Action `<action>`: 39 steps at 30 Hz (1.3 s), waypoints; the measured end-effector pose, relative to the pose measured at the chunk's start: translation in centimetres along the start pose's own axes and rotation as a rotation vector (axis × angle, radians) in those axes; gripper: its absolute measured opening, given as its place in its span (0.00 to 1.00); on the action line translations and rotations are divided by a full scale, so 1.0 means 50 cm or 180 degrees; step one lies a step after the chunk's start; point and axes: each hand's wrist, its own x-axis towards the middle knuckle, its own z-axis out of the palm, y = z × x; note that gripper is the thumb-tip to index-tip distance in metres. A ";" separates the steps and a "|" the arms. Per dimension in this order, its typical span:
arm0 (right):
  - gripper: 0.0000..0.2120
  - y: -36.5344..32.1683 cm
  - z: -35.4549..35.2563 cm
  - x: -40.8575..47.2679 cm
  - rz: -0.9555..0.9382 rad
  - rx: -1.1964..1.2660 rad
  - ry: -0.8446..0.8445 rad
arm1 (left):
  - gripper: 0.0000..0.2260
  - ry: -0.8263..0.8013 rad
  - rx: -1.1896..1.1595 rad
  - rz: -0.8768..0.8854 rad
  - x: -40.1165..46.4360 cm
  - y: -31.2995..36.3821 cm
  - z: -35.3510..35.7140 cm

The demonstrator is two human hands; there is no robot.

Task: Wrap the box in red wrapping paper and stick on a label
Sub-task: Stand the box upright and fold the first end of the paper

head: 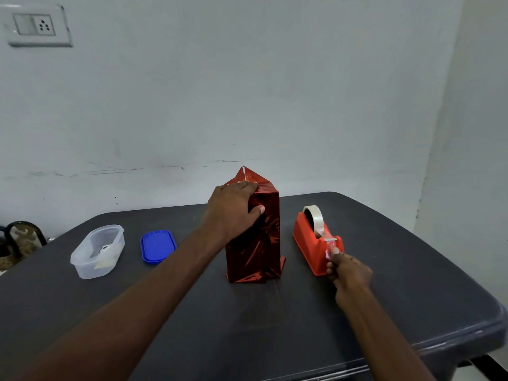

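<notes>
**Left hand steadies the wrapped box while the right pulls tape**

The left hand reaches forward on a long, nearly straight arm and grips the upper part of the box, which stands upright near the middle of the dark desk. Its fingers lie curled over the folded top edge and the thumb presses the near face, so the hand is grasping the box. The box is covered in shiny red wrapping paper; a pointed flap of it stands up at the top, and small folds splay out at the base.

The right hand comes in low from the right, its forearm angled across the desk. Its fingertips pinch the free end of the clear tape at the cutter of the orange-red tape dispenser, which sits just right of the box and apart from it. A white roll stands in the dispenser.

No brand, label or writing can be read on the box, the dispenser or anything else.

To the left, well apart from the box, lie a blue lid and a clear plastic container holding some pale pieces too blurred to identify. The desk's rounded far edge runs close to a white wall bearing a socket plate. Open desk surface stretches in front of the box and between the forearms, and its right edge curves away beyond the dispenser.
</notes>
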 end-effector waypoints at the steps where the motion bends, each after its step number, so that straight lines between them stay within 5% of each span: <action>1: 0.03 -0.001 0.001 -0.004 0.0055 0.0027 -0.0001 | 0.29 0.0012 0.0011 0.0006 -0.001 0.000 0.001; 13: 0.05 -0.024 0.012 -0.020 -0.0392 0.0062 -0.0100 | 0.29 -0.0003 -0.0031 0.0075 -0.002 0.018 0.009; 19: 0.06 -0.110 0.080 -0.087 -0.1072 -0.0290 -0.0873 | 0.32 0.0041 -0.0069 0.0013 -0.013 0.015 0.003; 25: 0.07 -0.203 0.189 -0.126 -0.1960 -0.1063 -0.1602 | 0.30 0.0040 -0.0093 -0.0032 -0.018 0.005 -0.005; 29: 0.08 -0.245 0.255 -0.104 -0.1999 -0.1916 -0.1989 | 0.30 0.0005 -0.0146 -0.0035 -0.013 0.008 -0.008; 39: 0.10 -0.258 0.346 -0.063 -0.1781 -0.3187 -0.1685 | 0.29 0.0005 -0.0052 -0.0018 -0.003 0.006 -0.007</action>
